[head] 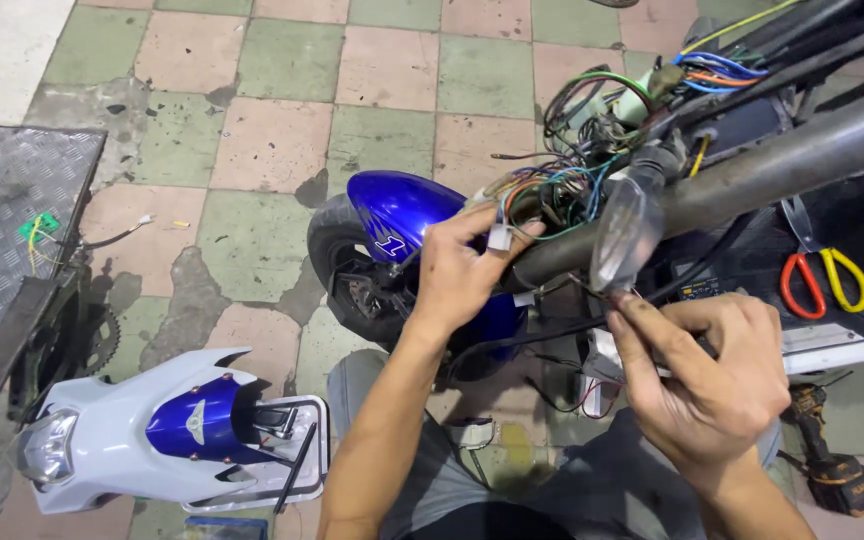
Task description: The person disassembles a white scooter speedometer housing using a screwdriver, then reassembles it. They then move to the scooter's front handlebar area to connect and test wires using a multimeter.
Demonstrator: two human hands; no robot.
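My left hand (pixel 462 272) pinches a small white plug connector (pixel 500 237) on a bundle of coloured wires (pixel 562 185) at the front of a stripped scooter. My right hand (pixel 707 375) grips thin dark wires (pixel 602 292) just below a clear turn-signal lamp (pixel 627 232) that hangs from the grey steering tube (pixel 782 165). A blue front mudguard (pixel 397 212) over the black tyre (pixel 337 262) lies under my left hand.
A white and blue front fairing with headlamp (pixel 167 430) lies on the tiled floor at lower left. Red and yellow scissors (pixel 824 280) rest on the scooter deck. A cordless drill (pixel 837 470) sits at lower right. A metal tread plate (pixel 12 220) lies at left.
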